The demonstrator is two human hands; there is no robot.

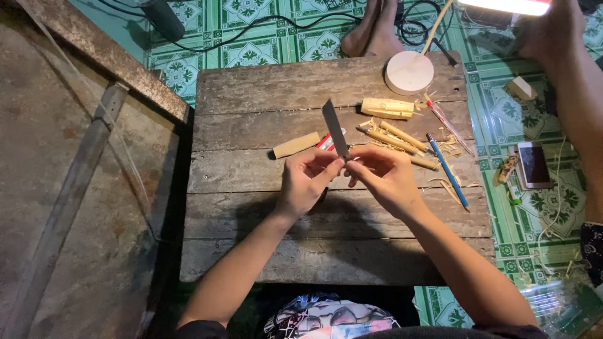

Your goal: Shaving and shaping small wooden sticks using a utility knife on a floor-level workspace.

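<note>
Left hand (306, 182) and right hand (384, 176) meet above the worktop (251, 213), fingers curled and pinched together around the lower end of a knife blade (335, 129). The flat grey blade rises from between the fingertips, tilted slightly left. Behind them lie pale whittled wood sticks (396, 138), a blue pencil (447, 169) and curled shavings on weathered planks.

Weathered plank table (251, 207); on it bamboo pieces (387, 108), blue pen (447, 170), round white lamp base (409, 72)
</note>
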